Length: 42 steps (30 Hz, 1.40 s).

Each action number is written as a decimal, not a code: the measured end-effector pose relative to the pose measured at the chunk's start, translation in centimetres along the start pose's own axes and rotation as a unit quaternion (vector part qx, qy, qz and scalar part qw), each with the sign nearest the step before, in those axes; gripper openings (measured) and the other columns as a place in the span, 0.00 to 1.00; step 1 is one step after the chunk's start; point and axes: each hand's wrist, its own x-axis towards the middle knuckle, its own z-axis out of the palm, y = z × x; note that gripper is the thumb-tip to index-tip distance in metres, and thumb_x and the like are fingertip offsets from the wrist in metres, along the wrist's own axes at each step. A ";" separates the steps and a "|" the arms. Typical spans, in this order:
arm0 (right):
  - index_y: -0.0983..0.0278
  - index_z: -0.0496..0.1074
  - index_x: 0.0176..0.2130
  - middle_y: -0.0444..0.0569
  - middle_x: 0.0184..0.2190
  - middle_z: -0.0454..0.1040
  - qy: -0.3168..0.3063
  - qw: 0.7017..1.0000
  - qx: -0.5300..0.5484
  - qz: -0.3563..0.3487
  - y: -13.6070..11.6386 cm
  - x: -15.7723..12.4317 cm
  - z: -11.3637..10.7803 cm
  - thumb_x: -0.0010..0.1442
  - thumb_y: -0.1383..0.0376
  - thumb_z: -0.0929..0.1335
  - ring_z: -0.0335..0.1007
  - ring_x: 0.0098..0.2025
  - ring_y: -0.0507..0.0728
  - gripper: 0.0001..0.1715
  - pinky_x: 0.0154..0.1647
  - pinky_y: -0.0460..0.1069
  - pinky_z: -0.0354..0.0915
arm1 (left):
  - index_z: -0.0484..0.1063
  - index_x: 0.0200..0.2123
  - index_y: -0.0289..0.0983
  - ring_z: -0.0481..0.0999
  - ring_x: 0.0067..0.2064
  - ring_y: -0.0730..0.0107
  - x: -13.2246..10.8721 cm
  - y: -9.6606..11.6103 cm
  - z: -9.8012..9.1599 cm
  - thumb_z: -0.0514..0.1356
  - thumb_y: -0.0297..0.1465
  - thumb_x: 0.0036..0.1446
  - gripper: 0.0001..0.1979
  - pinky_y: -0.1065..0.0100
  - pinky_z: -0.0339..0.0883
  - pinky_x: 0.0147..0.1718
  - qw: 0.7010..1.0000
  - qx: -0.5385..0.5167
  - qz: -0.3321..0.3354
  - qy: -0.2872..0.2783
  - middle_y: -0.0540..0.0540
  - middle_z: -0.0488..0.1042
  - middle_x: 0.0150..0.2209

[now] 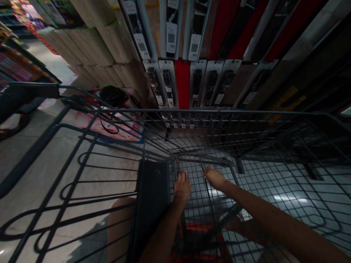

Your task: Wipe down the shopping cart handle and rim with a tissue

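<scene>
A dim shop aisle is seen, with a pale tiled floor. It is closed off ahead by a display wall hung with packaged goods and price tags, and tan boxes are stacked at its left. A black rounded object lies low on the floor beyond.

A wire cart fills the foreground, and both arms are stretched down into its basket. The left hand, with a thin bracelet at the wrist, is held palm-down near the mesh bottom. Its grip is spread flat and nothing is held in it.

A black case stands on edge against the left wall of the basket, just beside that hand. Whether it is touched cannot be told in the poor light. The right hand is placed near the left one, a little farther forward. Its fingers are loosely extended toward a wire bar, and nothing is seen in its grip. Contact with the wire cannot be made out.

The step in hand is judged to be a reach to the bottom of the basket, with no grasp made yet. If the case were to be taken, the left grip would have to be turned sideways and closed over its upper edge. The right hand would be needed to steady it clear of the wires.
</scene>
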 end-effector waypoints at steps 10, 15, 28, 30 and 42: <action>0.68 0.69 0.45 0.59 0.47 0.70 0.092 0.993 -0.045 0.060 1.6 2.0 -3.8 0.62 0.75 0.56 0.71 0.46 0.60 0.18 0.44 0.49 0.64 | 0.52 0.62 0.31 0.56 0.61 0.56 0.1 -0.1 -0.3 0.48 0.33 0.60 0.28 0.63 0.62 0.53 1.000 0.011 0.002 -0.010 0.37 0.62 0.58; 0.69 0.68 0.47 0.60 0.45 0.70 0.079 0.990 -0.042 0.107 2.1 3.2 -2.9 0.61 0.77 0.57 0.71 0.46 0.59 0.19 0.42 0.48 0.65 | 0.52 0.62 0.32 0.54 0.62 0.56 0.1 -0.1 -0.4 0.47 0.32 0.60 0.27 0.61 0.59 0.55 1.000 0.013 0.005 -0.007 0.37 0.61 0.59; 0.68 0.67 0.49 0.59 0.48 0.70 0.040 0.998 -0.011 0.046 2.4 0.6 0.0 0.58 0.77 0.58 0.71 0.45 0.57 0.21 0.45 0.48 0.64 | 0.51 0.62 0.30 0.55 0.61 0.57 0.0 0.0 -0.4 0.47 0.32 0.60 0.28 0.63 0.60 0.54 1.000 -0.002 0.000 -0.005 0.36 0.61 0.58; 0.68 0.68 0.47 0.59 0.47 0.70 0.028 0.999 -0.004 0.037 2.4 -0.1 0.1 0.57 0.77 0.58 0.71 0.45 0.58 0.20 0.45 0.49 0.64 | 0.52 0.62 0.29 0.56 0.61 0.57 0.0 0.0 -0.3 0.48 0.32 0.59 0.28 0.64 0.60 0.54 1.000 -0.003 0.001 -0.004 0.36 0.61 0.58; 0.68 0.69 0.44 0.59 0.45 0.70 0.058 0.997 -0.038 0.018 3.3 -0.4 -1.7 0.59 0.75 0.58 0.71 0.45 0.58 0.17 0.44 0.48 0.63 | 0.52 0.62 0.33 0.56 0.61 0.56 0.6 0.5 -1.0 0.49 0.25 0.55 0.29 0.55 0.57 0.57 0.998 -0.016 0.025 0.050 0.35 0.58 0.60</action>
